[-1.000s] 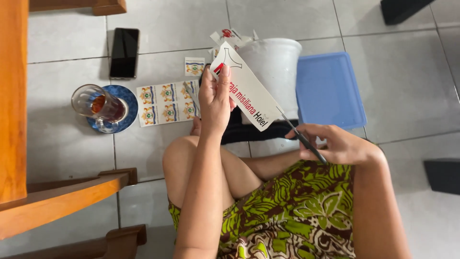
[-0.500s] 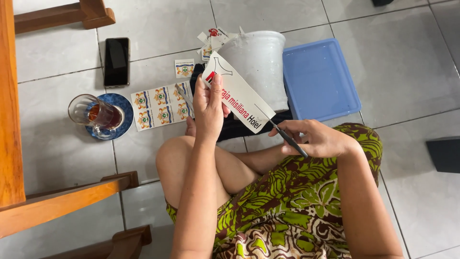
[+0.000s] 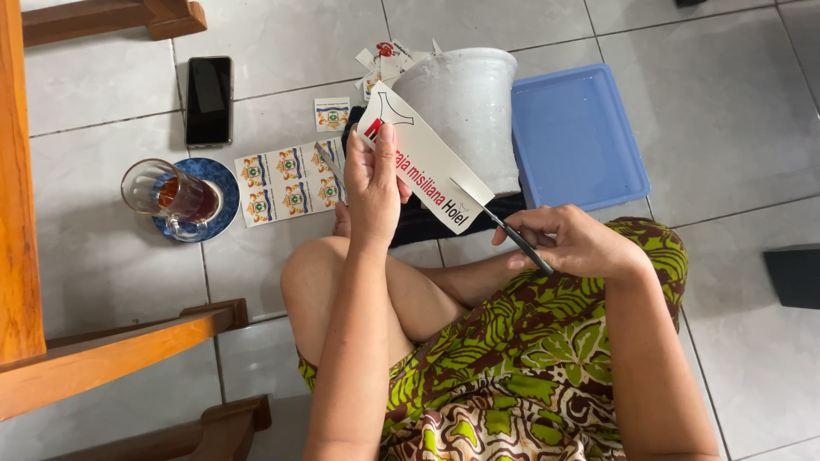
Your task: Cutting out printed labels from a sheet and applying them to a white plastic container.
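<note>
My left hand (image 3: pixel 373 189) holds up a long white paper strip (image 3: pixel 424 160) with red and black print, pinched at its upper end. My right hand (image 3: pixel 574 243) grips dark-handled scissors (image 3: pixel 500 224), whose blades meet the strip's lower right end. I sit on the tiled floor with my knee raised under the left arm. A sheet of small crest stickers (image 3: pixel 291 187) lies on the floor just left of my left hand, with a single cut sticker (image 3: pixel 331 114) above it.
A white bucket (image 3: pixel 465 107) stands behind the strip, paper scraps (image 3: pixel 382 61) beside it and a blue tray (image 3: pixel 576 137) to its right. A glass of tea (image 3: pixel 170 193) on a blue saucer and a black phone (image 3: pixel 208 100) lie left. Wooden furniture legs (image 3: pixel 111 354) border the left side.
The scissors' blades have moved further into the strip's lower end. The view shifted a little; both hands stay in nearly the same place.
</note>
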